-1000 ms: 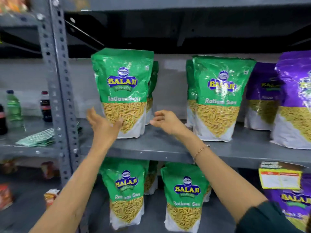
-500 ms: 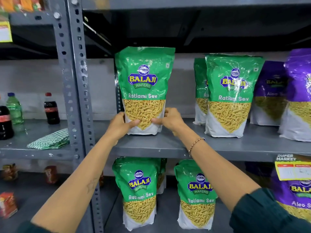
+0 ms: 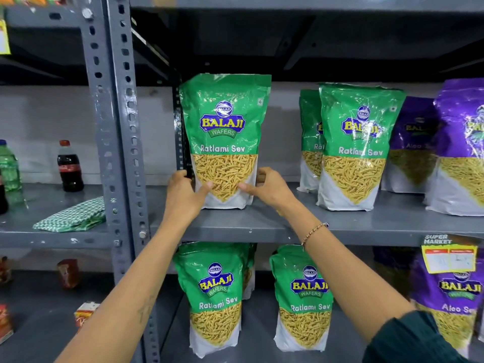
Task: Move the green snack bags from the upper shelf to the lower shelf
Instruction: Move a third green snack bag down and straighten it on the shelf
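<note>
A green Ratlami Sev snack bag (image 3: pixel 225 121) stands upright at the left end of the upper shelf (image 3: pixel 262 224). My left hand (image 3: pixel 184 196) grips its lower left side and my right hand (image 3: pixel 269 188) grips its lower right side, thumbs on the front. Further right on that shelf stand two more green bags (image 3: pixel 358 142), one behind the other. On the lower shelf (image 3: pixel 259 341) stand a green bag at the left (image 3: pixel 213 297) with another partly hidden behind it, and a green bag to its right (image 3: pixel 305 297).
Purple Aloo Sev bags (image 3: pixel 461 142) fill the right of both shelves. A perforated grey upright post (image 3: pixel 115 153) stands just left of the held bag. Beyond it are drink bottles (image 3: pixel 69 166) and a green checked cloth (image 3: pixel 73 214). A yellow price tag (image 3: pixel 449 255) hangs at the shelf edge.
Both hands have closed onto the lower sides of the left green bag on the upper shelf. The view has shifted left, so the bag now appears nearer the middle.
</note>
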A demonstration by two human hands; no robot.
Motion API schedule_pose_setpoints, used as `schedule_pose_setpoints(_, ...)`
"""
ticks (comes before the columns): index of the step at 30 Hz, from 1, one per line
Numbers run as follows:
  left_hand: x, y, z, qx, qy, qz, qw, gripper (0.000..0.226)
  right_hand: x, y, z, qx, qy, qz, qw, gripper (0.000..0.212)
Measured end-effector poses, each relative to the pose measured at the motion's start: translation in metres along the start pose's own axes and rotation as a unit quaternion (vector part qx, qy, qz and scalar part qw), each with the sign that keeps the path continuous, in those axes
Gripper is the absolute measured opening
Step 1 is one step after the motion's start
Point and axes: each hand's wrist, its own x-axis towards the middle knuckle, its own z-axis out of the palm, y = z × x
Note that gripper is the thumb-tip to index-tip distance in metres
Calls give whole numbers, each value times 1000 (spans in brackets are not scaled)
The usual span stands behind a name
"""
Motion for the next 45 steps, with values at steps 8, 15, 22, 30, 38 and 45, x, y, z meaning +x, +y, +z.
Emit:
schedule_pose_setpoints(8,-66,49,-1,-214,51,113,969,8,-81,-7,-12,-2,215,-161,963,3)
schedule_pose_setpoints(15,-156,24,54,-280,-96,60,953,8,-176,72,-6,56,181,-114,975,8)
schedule_pose_setpoints(22,-219,-52,153,-177,-280,-161,929,35,-218,234,-17,-20,83,201,976,4)
schedule_pose_setpoints(30,-228,-90,224,23,-426,-150,892,94,-192,339,-43,-42,-73,304,949,83)
schedule_pose_setpoints(38,-240,-88,254,-64,-339,-189,919,55,-167,367,-49,84,-94,260,957,50)
schedule_pose_setpoints(45,-249,-61,286,-114,-324,-211,915,52,-169,379,-91,75,-71,245,964,53)
